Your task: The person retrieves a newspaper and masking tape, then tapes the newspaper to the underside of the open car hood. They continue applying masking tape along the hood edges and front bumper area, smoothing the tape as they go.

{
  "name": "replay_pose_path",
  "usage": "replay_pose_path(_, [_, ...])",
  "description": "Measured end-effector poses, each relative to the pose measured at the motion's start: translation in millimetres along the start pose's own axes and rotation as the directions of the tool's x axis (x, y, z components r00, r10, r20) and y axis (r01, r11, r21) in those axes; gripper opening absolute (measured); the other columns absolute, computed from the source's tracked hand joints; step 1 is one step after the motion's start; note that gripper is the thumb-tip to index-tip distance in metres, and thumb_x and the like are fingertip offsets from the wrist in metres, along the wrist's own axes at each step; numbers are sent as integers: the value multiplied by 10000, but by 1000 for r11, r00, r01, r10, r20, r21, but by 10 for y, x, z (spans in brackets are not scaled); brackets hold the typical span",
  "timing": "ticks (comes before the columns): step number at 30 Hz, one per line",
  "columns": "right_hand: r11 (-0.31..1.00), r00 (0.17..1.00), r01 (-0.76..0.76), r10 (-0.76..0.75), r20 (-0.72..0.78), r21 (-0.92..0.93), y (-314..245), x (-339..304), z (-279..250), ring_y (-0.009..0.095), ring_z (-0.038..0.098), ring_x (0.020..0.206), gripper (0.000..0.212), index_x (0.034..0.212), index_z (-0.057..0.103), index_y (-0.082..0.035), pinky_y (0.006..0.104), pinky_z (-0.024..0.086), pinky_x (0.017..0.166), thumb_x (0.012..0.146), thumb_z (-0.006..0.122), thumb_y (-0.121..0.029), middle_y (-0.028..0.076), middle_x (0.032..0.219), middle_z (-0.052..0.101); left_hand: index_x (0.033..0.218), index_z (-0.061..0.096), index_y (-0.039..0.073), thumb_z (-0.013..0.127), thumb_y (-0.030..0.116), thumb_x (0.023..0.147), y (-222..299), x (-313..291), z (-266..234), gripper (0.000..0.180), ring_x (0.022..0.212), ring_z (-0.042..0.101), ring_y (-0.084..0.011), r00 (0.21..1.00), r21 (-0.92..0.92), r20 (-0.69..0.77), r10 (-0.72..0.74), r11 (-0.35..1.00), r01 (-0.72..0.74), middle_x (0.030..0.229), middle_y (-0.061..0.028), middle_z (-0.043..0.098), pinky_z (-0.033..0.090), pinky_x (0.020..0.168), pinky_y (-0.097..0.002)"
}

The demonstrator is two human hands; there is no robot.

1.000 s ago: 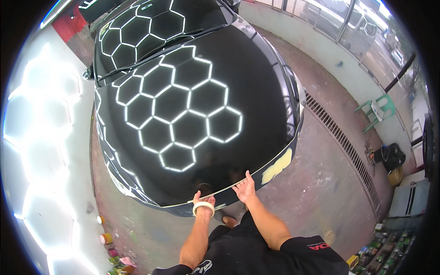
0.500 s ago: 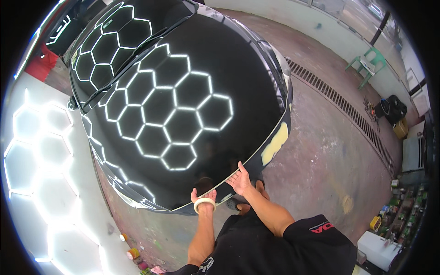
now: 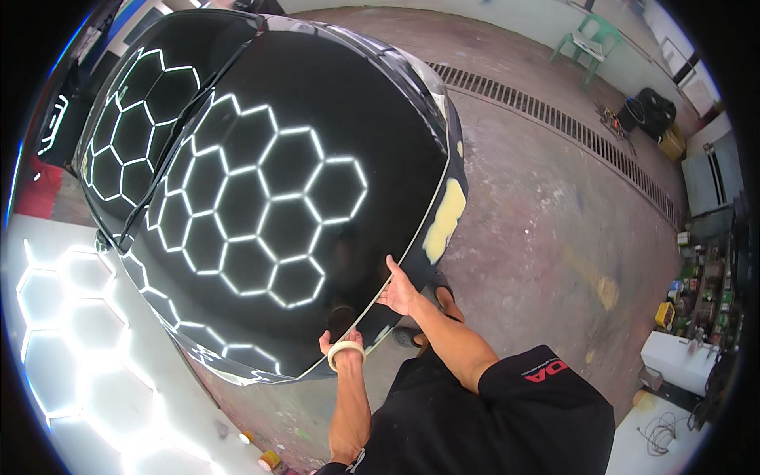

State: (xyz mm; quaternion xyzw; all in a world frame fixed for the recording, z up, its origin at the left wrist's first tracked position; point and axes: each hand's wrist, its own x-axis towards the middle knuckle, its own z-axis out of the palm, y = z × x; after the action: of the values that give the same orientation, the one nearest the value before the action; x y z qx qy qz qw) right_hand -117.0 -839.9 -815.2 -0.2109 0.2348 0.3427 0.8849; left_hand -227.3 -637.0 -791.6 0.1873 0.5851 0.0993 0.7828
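Observation:
A glossy black car hood (image 3: 340,103) spreads ahead of me, with a thin pale strip along its front edge. My left hand (image 3: 342,336) is at the near part of that edge, fingers curled against it. Around the left wrist hangs a roll of cream masking tape (image 3: 346,344). Farther right along the edge, my right hand (image 3: 398,294) holds on with its thumb raised over the top side and its other fingers partly hidden at the rim. Below the edge, the dark bumper (image 3: 455,170) carries a pale yellow filler patch (image 3: 446,222).
A bright white panel (image 3: 87,340) with hexagonal lights stands at left. To the right lie a floor drain grate (image 3: 546,115), a green chair (image 3: 590,43), a black bag (image 3: 655,112) and shelves of cans (image 3: 701,293). Both my feet (image 3: 443,289) stand by the bumper.
My view has shifted, so the car appears farther left. Both hands stay at the hood edge; the left fingers look more curled than before.

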Motion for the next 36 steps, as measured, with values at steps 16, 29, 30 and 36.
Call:
replay_pose_path(16, [998, 997, -53, 52, -57, -15, -615, 82, -115, 400, 528, 1479, 1225, 1598, 524, -47, 573, 350, 1263, 818, 559, -991, 210, 1576, 590, 1174, 640, -17, 705, 458, 800, 6, -114, 98, 609, 908, 653, -319, 1000, 12, -9, -2, 1000, 2, 1107, -166, 677, 523, 755, -388])
replay_pose_path(29, [959, 984, 23, -71, 162, 281, -619, 111, -195, 322, 526, 1467, 1129, 1571, 567, -85, 497, 357, 1262, 859, 537, -961, 102, 1584, 595, 1161, 642, 1, 696, 475, 794, -24, 38, 80, 602, 869, 628, -313, 998, 52, -43, 51, 997, -48, 1100, -160, 671, 509, 718, -389])
replay_pose_path(30, [947, 986, 72, -116, 122, 312, -595, 131, -185, 322, 524, 1467, 1135, 1572, 565, -84, 496, 353, 1265, 857, 534, -965, 101, 1582, 595, 1161, 640, 3, 696, 475, 793, -31, 6, 103, 601, 866, 625, -312, 998, 54, -50, 39, 998, -36, 1098, -160, 670, 507, 711, -389])
replay_pose_path(36, [917, 973, 202, -227, 32, 344, -499, 221, -72, 315, 528, 1460, 1140, 1571, 563, -90, 492, 350, 1268, 849, 537, -973, 96, 1572, 602, 1157, 616, -7, 702, 464, 798, 5, -2, 64, 599, 848, 609, -306, 999, 40, 50, -3, 999, 1, 1067, -161, 656, 493, 671, -369])
